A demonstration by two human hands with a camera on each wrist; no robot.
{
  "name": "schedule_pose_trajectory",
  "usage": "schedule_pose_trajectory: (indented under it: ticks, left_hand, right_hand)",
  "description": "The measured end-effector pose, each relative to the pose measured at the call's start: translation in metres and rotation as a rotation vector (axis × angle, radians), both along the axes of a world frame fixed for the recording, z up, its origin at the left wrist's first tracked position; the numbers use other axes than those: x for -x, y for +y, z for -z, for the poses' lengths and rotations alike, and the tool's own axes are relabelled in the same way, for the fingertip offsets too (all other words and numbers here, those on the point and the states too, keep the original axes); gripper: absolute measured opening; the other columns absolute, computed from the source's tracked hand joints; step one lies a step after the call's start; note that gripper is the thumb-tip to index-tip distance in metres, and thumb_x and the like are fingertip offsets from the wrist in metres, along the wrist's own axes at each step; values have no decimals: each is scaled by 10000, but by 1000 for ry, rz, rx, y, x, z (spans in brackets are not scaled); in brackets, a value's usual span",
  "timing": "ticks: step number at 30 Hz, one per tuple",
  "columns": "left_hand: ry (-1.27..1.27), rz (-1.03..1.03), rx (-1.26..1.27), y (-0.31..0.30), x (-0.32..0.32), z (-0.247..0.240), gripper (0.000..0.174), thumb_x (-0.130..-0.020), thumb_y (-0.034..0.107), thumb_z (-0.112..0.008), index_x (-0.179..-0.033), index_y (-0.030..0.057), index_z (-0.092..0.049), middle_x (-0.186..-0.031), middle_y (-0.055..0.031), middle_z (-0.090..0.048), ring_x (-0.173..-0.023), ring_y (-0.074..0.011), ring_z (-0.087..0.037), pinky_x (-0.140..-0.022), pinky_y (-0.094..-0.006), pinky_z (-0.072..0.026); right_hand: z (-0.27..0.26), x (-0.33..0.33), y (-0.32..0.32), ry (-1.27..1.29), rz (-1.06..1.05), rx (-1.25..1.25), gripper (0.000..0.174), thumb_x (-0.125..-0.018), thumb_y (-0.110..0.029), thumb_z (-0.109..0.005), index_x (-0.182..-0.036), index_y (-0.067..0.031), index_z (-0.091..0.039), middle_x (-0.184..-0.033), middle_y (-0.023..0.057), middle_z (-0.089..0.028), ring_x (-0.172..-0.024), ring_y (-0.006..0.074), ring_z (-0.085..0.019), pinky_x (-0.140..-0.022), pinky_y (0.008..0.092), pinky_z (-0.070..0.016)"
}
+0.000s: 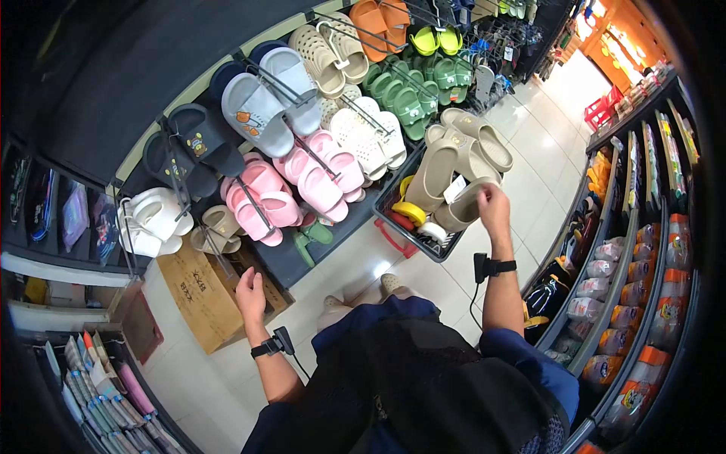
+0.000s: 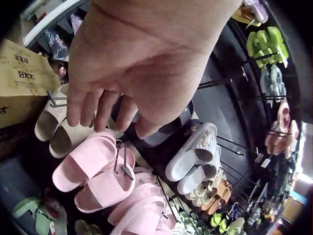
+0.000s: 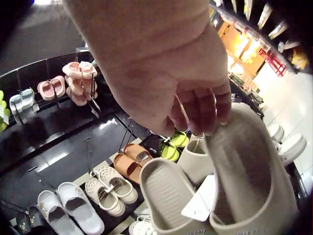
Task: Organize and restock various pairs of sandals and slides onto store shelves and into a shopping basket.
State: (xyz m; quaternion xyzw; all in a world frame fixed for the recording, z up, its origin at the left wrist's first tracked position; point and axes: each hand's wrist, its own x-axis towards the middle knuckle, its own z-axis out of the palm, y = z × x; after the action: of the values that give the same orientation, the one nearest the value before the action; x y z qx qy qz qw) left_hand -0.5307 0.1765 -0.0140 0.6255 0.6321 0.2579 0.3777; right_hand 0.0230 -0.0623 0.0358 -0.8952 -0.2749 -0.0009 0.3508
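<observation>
My right hand [image 1: 495, 210], fingers bent, grips the rim of a taupe slipper [image 1: 457, 209] at the near end of a black basket [image 1: 432, 252]. The right wrist view has the fingertips at the edge of this slipper [image 3: 244, 166], and a white tag [image 3: 200, 200] lies between it and its mate [image 3: 167, 193]. More taupe slippers [image 1: 484, 144] are piled behind. My left hand [image 1: 251, 295] is empty, its fingers loosely bent, above a cardboard box [image 1: 193, 295]. Beige slippers [image 2: 68, 134] and pink slides [image 2: 88, 164] hang beyond its fingertips in the left wrist view.
Slippers in white [image 1: 155, 219], grey [image 1: 257, 113], green [image 1: 401, 94] and orange [image 1: 370, 30] hang from hooks on the display rack ahead. Yellow [image 1: 409, 212] and red [image 1: 400, 220] items share the basket. Packaged goods [image 1: 616, 310] line the right shelves; bagged goods [image 1: 113, 401] stand at lower left.
</observation>
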Motion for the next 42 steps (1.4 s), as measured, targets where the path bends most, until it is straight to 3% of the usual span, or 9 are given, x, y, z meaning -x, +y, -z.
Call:
schedule_pose_trajectory:
  ticks: [3,13,16,20,26,28,32,38,42]
  left_hand:
    - [17,-2,-23,-13,-14,-6,404,-959,192,-616,-1301,-23,-604,-1231,-192,-672,-1110,-253,-655,-966,-360,-497]
    - [34,-59,-15,-45,-42,-9,395,-946,193,-635,-1278,-21,-621,-1111,-173,-711,-1010,-235,-678,-903,-349,-520]
    - [56,-86,-9,-52,-49,-11,391,-943,192,-639,-1271,-21,-625,-1094,-165,-716,-995,-226,-680,-892,-344,-523]
    - [52,-111,-22,-59,-54,-9,386,-939,189,-645,-1260,-24,-631,-1069,-153,-723,-970,-212,-681,-873,-337,-525]
    - [48,-102,-27,-57,-54,-4,382,-934,181,-652,-1255,-25,-633,-1039,-145,-726,-950,-202,-681,-867,-330,-525]
    - [49,-98,-31,-54,-55,-6,381,-933,179,-652,-1253,-27,-633,-1032,-144,-727,-944,-201,-682,-864,-330,-526]
    - [43,-66,-42,-41,-61,-10,376,-930,174,-654,-1247,-28,-635,-1007,-138,-729,-926,-196,-685,-855,-326,-529]
    - [-36,61,-109,-16,-111,-51,354,-929,153,-661,-1235,-24,-645,-991,-131,-735,-866,-164,-681,-810,-303,-532]
    - [-137,202,-329,-6,-165,-118,283,-953,96,-627,-1175,-75,-662,-922,-89,-707,-817,-121,-635,-749,-265,-513]
  right_hand:
    - [-6,-42,5,-5,39,-11,273,-857,-161,-639,-1058,9,-706,-884,230,-708,-859,373,-701,-783,432,-546]
    - [-1,-165,65,-62,-287,444,468,-794,-252,-704,-1171,23,-675,-1103,252,-692,-1046,383,-667,-911,440,-518]
    - [-2,-177,82,142,-417,413,451,-793,-243,-707,-1160,17,-678,-1095,250,-696,-1024,393,-669,-899,430,-519]
    - [11,-182,98,94,-376,435,396,-803,-223,-698,-1128,2,-683,-1041,261,-698,-984,402,-674,-876,438,-521]
    - [31,-207,99,22,-437,377,220,-799,-162,-644,-925,13,-686,-914,284,-675,-876,441,-666,-790,480,-532]
    - [21,-206,95,-103,-415,327,177,-812,-148,-632,-836,24,-667,-824,265,-665,-774,409,-664,-698,474,-509]
    - [-8,-204,92,-247,-401,161,168,-802,-132,-627,-835,28,-666,-827,259,-661,-797,429,-649,-729,486,-501]
    - [-106,-125,96,-339,-447,-69,157,-817,-54,-649,-950,29,-651,-935,223,-626,-884,428,-614,-775,470,-494]
    - [-143,-45,108,-361,-609,-282,176,-794,-20,-655,-964,13,-629,-965,195,-622,-882,401,-630,-759,439,-519]
